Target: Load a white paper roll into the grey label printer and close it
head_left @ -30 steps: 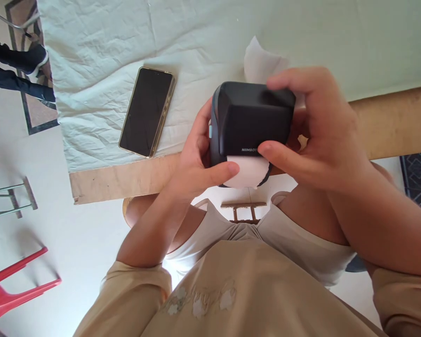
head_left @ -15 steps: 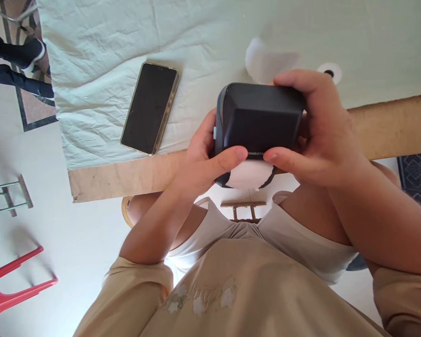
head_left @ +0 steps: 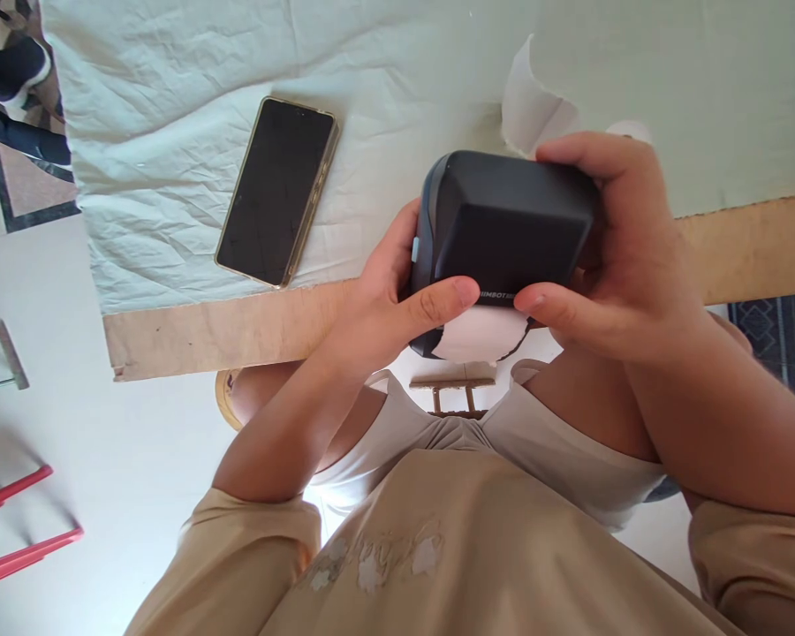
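**Small black printer held in both hands above the table edge**

You have the black label printer clamped between both hands, lifted just over the near wooden edge of the table and in front of your chest. Your left hand wraps its left side, thumb laid across the lower front by the brand lettering; your right hand cups the right side, fingers curled over the top and thumb pressing the same lower front edge. Both are closed firmly on the casing.

It looks like a rigid plastic shell with a smooth matte finish and rounded corners, so it will likely not give under pressure but could slide in dry palms; hold it by the flat side walls, as you do now. It seems compact and fairly light.

Mind the white paper showing at the lower opening and the loose strip curling up behind: both are thin, tear easily, and should not be pinched.

A dark phone lies on the pale cloth to the left, well apart.
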The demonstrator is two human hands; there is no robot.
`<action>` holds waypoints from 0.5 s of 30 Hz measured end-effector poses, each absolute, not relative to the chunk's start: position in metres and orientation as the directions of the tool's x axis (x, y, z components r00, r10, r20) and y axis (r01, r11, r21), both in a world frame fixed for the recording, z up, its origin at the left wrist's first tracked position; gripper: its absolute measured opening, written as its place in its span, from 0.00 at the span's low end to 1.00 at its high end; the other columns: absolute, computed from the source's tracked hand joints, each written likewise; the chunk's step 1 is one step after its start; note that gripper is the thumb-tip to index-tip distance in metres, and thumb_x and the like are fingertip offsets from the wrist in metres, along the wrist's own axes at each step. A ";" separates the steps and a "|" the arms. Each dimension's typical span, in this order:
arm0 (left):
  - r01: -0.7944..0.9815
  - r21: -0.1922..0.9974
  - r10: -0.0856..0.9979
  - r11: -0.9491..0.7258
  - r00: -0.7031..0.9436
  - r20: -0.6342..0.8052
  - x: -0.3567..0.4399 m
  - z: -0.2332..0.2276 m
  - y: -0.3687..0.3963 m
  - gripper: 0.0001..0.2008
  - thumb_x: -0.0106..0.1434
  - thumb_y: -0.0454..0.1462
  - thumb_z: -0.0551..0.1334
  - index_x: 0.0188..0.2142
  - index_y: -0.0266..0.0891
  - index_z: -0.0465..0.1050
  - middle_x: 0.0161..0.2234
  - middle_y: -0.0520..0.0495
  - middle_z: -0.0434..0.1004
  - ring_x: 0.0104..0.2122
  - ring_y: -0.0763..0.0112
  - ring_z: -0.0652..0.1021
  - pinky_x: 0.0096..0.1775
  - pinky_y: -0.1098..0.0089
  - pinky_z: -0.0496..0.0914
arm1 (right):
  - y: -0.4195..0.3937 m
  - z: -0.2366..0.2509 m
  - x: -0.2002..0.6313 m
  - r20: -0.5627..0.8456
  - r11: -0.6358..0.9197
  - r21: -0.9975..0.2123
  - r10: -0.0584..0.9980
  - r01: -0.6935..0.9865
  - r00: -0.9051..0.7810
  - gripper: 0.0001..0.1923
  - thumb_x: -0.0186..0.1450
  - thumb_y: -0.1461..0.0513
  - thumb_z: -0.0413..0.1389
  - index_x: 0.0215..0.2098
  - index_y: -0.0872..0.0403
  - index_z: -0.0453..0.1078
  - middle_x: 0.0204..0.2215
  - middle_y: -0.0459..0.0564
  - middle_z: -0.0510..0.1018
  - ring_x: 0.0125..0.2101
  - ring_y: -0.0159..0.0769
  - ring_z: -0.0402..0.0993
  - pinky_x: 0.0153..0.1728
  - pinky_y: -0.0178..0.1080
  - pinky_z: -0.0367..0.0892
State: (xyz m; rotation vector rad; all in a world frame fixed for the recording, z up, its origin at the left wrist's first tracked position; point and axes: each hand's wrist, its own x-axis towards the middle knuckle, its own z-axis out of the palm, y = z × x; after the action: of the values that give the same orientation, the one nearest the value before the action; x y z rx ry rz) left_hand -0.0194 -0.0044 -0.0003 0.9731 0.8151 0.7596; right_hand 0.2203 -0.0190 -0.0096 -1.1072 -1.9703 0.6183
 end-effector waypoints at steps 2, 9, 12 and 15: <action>-0.179 0.912 0.838 0.369 0.488 -0.243 -0.020 -0.002 -0.004 0.39 0.60 0.54 0.82 0.66 0.46 0.76 0.53 0.44 0.89 0.53 0.44 0.88 0.47 0.58 0.87 | -0.019 -0.008 0.221 0.399 0.504 -0.716 0.863 0.483 -0.310 0.39 0.75 0.33 0.56 0.77 0.34 0.58 0.50 0.48 0.71 0.34 0.27 0.67 0.28 0.33 0.70; -0.205 0.905 0.833 0.371 0.505 -0.227 -0.022 -0.003 -0.005 0.39 0.61 0.53 0.82 0.67 0.49 0.76 0.51 0.46 0.89 0.54 0.44 0.89 0.49 0.58 0.87 | -0.019 -0.010 0.221 0.396 0.513 -0.728 0.856 0.455 -0.331 0.38 0.76 0.36 0.59 0.77 0.36 0.57 0.52 0.49 0.72 0.30 0.22 0.63 0.22 0.28 0.64; -0.209 0.900 0.829 0.383 0.508 -0.235 -0.020 0.000 -0.003 0.37 0.61 0.53 0.82 0.65 0.48 0.76 0.49 0.47 0.89 0.51 0.47 0.90 0.46 0.60 0.87 | -0.018 -0.010 0.225 0.370 0.496 -0.718 0.866 0.489 -0.336 0.40 0.75 0.35 0.58 0.78 0.36 0.57 0.55 0.50 0.73 0.31 0.23 0.66 0.23 0.29 0.68; -0.215 0.887 0.822 0.408 0.509 -0.254 -0.018 0.001 -0.002 0.37 0.59 0.53 0.84 0.62 0.47 0.77 0.50 0.46 0.89 0.49 0.48 0.90 0.44 0.60 0.86 | -0.017 -0.008 0.230 0.348 0.508 -0.695 0.857 0.508 -0.380 0.43 0.74 0.35 0.61 0.79 0.36 0.56 0.55 0.50 0.75 0.32 0.25 0.71 0.24 0.30 0.70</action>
State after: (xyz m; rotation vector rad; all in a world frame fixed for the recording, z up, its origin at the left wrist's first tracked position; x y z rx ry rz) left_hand -0.0182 -0.0018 0.0014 0.9221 0.7807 0.7451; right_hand 0.2298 -0.0169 -0.0083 -1.1123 -2.0514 0.6379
